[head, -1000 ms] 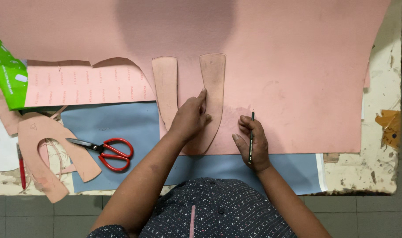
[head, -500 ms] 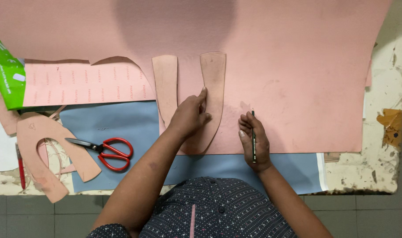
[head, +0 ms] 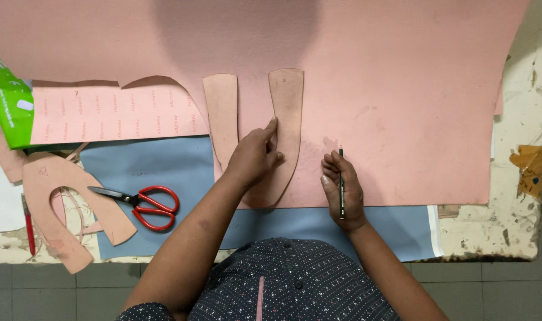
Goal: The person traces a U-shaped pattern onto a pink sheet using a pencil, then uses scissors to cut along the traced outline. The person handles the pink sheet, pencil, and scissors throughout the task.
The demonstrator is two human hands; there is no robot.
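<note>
A tan U-shaped pattern piece (head: 286,113) lies on a large pink sheet (head: 402,89). My left hand (head: 253,156) presses down on the pattern's lower middle, fingers spread over its right arm. My right hand (head: 341,187) rests on the pink sheet just right of the pattern and grips a dark green pencil (head: 341,181), whose tip points away from me, near the pattern's outer edge.
Red-handled scissors (head: 141,202) lie on a blue sheet (head: 158,163) at the left. Another tan U-shaped cutout (head: 63,202) sits at the far left beside a red pencil (head: 28,229). A green packet (head: 6,104) lies at the left edge. The worn table edge (head: 509,208) shows at right.
My right hand with the pencil has shifted slightly upward along the pattern's right edge. My left hand stays pressed on the pattern.
</note>
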